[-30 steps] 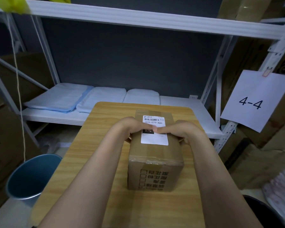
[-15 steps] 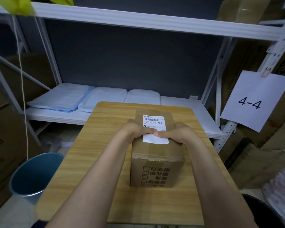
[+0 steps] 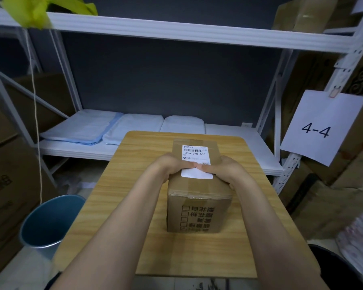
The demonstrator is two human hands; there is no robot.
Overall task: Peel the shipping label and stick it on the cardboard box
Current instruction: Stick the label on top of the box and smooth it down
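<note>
Now, box: we see a brown corrugated cardboard box, upright and oblong, standing near the middle of the wood-grain table; glossy tape runs along its top seam and black printed characters mark its near face.
Label: our white rectangular shipping label lies flat on the box top, with a barcode and "070-070-A80" at its far end and a blank near end.
Left hand: our left hand wraps the box's left top edge, thumb laid across the label's middle.
Right hand: our right hand wraps the right top edge, thumb pressed on the label, its tip meeting the left thumb.
Table: rounded corners, pale laminate.
Shelving: a white metal rack stands behind, with folded soft blue pads on its lower shelf.
Sign: a white paper sheet reading "4-4" hangs at right.
Bin: a round blue bin stands on the floor at left.
</note>
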